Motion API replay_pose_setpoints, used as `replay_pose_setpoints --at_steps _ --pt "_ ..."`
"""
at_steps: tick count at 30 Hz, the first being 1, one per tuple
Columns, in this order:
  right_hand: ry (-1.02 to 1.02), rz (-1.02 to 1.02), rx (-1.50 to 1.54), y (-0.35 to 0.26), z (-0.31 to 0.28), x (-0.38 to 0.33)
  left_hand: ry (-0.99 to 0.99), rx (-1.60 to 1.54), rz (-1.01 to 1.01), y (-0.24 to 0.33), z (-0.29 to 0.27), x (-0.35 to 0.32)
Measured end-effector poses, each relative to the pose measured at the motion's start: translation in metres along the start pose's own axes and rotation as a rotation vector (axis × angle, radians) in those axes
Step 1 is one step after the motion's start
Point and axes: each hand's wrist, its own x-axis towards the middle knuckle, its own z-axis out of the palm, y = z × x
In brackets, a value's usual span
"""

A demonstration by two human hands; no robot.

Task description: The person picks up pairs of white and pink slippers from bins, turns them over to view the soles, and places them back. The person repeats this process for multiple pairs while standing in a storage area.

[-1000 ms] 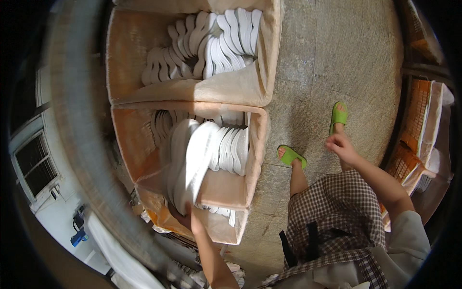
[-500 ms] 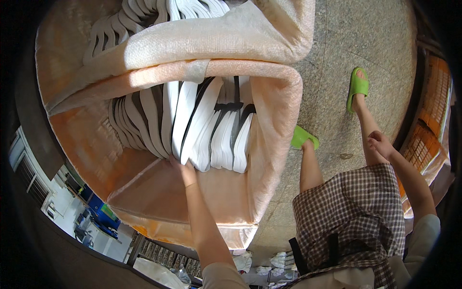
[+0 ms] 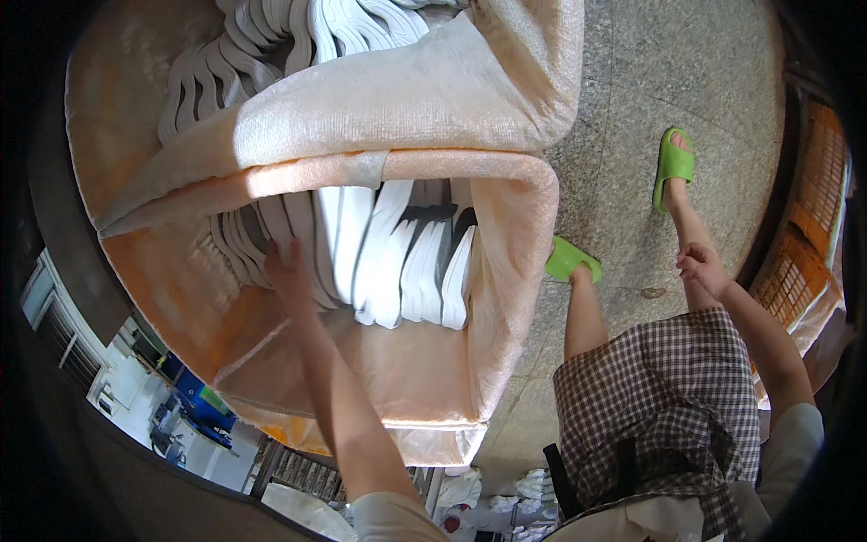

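Note:
My left hand (image 3: 291, 275) reaches down into an open, peach-coloured woven bag (image 3: 506, 172). Its fingers are slightly apart and touch the grey-sided end of a row of flat, curved pieces shaped like shoe insoles (image 3: 352, 239). These stand on edge, white on one side and grey to black on the other. Shadow and blur soften the fingertips, and no piece is seen lifted. My right hand (image 3: 706, 269) hangs over my leg on the right, its fingers loosely curled with nothing visible in them.
Behind stands a second woven bag (image 3: 379, 99) with more curved white pieces (image 3: 361, 27). Stone-like flooring (image 3: 623, 117) lies to the right, under my green slippers (image 3: 675, 163). Orange crates (image 3: 781, 280) line the far right. Blue equipment (image 3: 194, 397) stands at lower left.
My left hand has moved left and up, from the bottom of the white pieces to the grey-sided ones. The bags sit slightly lower in view. My right hand has barely shifted.

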Motion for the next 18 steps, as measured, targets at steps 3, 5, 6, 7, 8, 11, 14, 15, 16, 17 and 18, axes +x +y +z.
replay_pose_setpoints --at_steps 3,5,6,7,8,11,14,15,16,17,18 --pt "0.083 0.030 0.123 0.018 -0.009 0.007 0.117 0.497 0.212 0.010 0.019 -0.017" --pt "0.100 -0.008 -0.052 0.027 -0.008 0.014 0.087 0.475 0.282 0.013 0.034 -0.015" --pt "0.155 0.049 -0.166 0.028 -0.007 0.018 0.096 0.453 0.331 0.014 0.041 -0.010" --pt "0.147 -0.032 -0.162 0.028 -0.004 0.018 0.106 0.616 0.246 0.014 0.045 -0.005" --pt "0.123 0.006 -0.056 0.024 0.003 0.022 0.058 0.618 0.153 0.015 0.047 0.000" --pt "-0.003 -0.066 0.030 0.007 0.021 0.013 -0.080 0.577 0.041 0.022 0.037 0.006" --pt "-0.100 -0.199 0.000 -0.017 0.029 -0.004 -0.044 0.463 0.057 0.045 0.010 -0.015" --pt "-0.089 -0.208 -0.035 -0.024 0.025 -0.011 0.069 0.379 0.021 0.058 0.006 -0.028" --pt "-0.076 -0.218 -0.070 -0.030 0.019 -0.020 0.190 0.261 -0.055 0.074 0.006 -0.044" --pt "-0.068 -0.150 -0.028 -0.035 0.008 -0.029 0.277 0.179 -0.104 0.094 0.005 -0.065" --pt "-0.028 -0.191 -0.010 -0.039 -0.005 -0.043 0.357 0.138 -0.156 0.116 0.003 -0.087"
